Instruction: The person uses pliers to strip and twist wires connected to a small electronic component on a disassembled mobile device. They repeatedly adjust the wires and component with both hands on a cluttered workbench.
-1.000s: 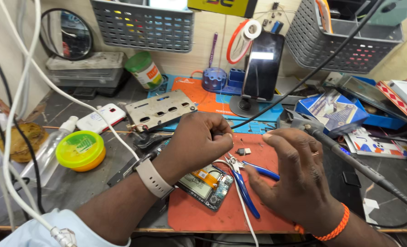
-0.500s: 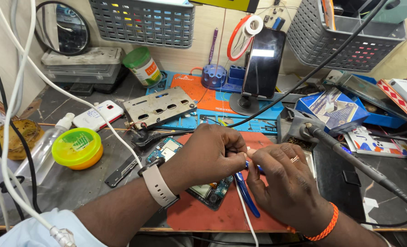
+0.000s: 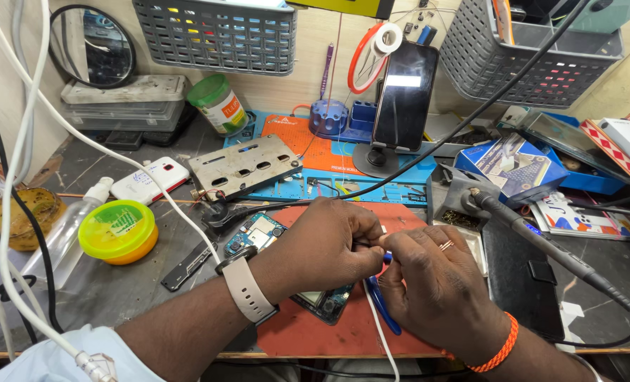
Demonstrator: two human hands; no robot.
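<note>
**Phone repair bench, both hands over opened handset**

Surface: dark grey scuffed worktop [image 3: 117, 283], cluttered. Cream wall at 12 o'clock carries two grey plastic mesh baskets: one at 11 [image 3: 216, 35], one at 1 [image 3: 534, 56]. Round black-framed mirror [image 3: 92, 46] at 10.

Mats: rust-red rubber work mat [image 3: 343, 332] at centre front; blue-and-orange silicone repair mat [image 3: 343, 173] just behind it, toward 12.

On the blue mat: grey metal plate with slots [image 3: 244, 166], black smartphone upright on a round stand [image 3: 403, 95].

At 3: black soldering iron with thick black cable [image 3: 541, 244], blue printed carton [image 3: 513, 166], black wallet-like case [image 3: 524, 276].

At 9: stack of grey plastic trays [image 3: 127, 102], white-and-red small phone [image 3: 150, 180], yellow-green round tub with orange base [image 3: 118, 232], amber glass dish [image 3: 18, 216]. Green-lidded jar [image 3: 218, 105] at 11.

White cables [image 3: 18, 212] hang across the left side.

Hands: left hand [image 3: 325, 247], pale wrist-strap watch [image 3: 248, 290] on it, and right hand [image 3: 439, 286], orange braided wristband [image 3: 495, 346], ring on one finger, meet at centre. Fingertips of both pinched together on something small between them; can't tell what. Blue-handled tweezers or cutters [image 3: 382, 308] poke out under the right hand.

Opened handset with bare blue-green circuit board [image 3: 258, 233] lies on the red mat, directly under the left hand, mostly covered.
</note>
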